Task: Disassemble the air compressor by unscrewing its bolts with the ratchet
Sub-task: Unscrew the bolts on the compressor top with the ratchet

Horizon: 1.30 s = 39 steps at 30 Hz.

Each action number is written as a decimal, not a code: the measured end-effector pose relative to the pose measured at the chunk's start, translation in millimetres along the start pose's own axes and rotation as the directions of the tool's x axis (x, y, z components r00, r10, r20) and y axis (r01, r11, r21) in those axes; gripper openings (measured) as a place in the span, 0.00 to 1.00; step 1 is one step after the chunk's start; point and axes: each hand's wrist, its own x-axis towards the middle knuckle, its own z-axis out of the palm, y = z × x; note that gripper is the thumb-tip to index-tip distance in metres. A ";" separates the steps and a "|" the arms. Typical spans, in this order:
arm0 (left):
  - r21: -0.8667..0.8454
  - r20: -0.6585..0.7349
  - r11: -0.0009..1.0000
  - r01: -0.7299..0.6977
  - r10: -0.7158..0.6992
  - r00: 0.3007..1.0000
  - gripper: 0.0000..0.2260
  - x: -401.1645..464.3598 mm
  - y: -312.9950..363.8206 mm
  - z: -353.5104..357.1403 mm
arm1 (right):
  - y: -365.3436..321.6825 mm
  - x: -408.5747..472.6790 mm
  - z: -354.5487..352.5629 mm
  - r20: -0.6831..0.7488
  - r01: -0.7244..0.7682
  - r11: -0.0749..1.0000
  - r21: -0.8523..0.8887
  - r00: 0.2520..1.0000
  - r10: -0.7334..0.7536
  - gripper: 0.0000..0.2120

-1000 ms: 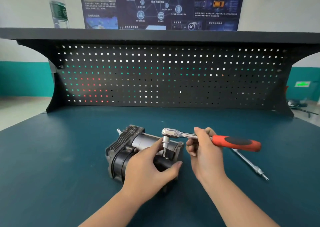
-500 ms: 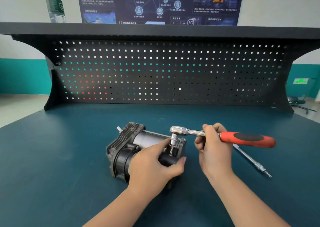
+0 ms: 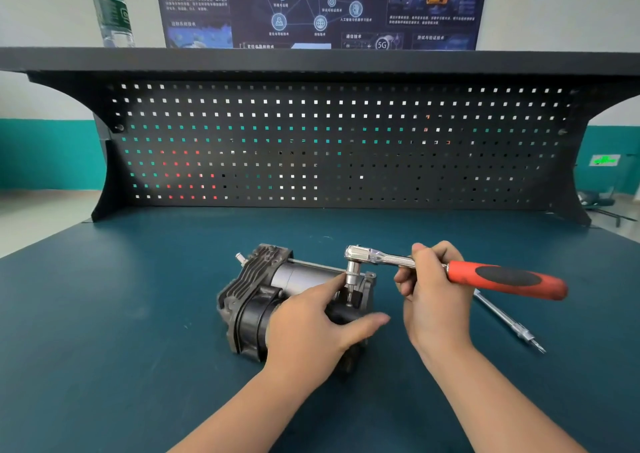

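The ratchet (image 3: 450, 270) head has shifted rightward; the right hand (image 3: 433, 296) is gripping its shank, the left hand (image 3: 311, 324) is clasping the air compressor (image 3: 259, 296), bit seemingly seated.

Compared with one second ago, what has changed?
The ratchet came down, so its bit now sits in the compressor. The right hand still grips the ratchet, the left hand still holds the compressor, and the loose rod stayed put.
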 end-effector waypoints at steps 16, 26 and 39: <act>-0.538 0.577 0.738 0.408 -0.030 0.816 0.18 62.1 -16.5 -25.3 | 0.5 2.6 -0.6 0.026 -0.017 1.000 0.026 1.000 0.016 0.20; -0.496 0.554 0.809 0.317 0.013 0.833 0.11 58.8 -14.7 -24.1 | -5.7 -6.6 3.1 -0.023 0.071 0.996 -0.045 0.997 -0.072 0.14; -0.443 0.477 0.854 0.274 -0.034 0.878 0.15 59.1 -16.9 -17.6 | -5.1 -9.1 5.1 -0.091 0.026 0.996 -0.085 0.995 -0.034 0.14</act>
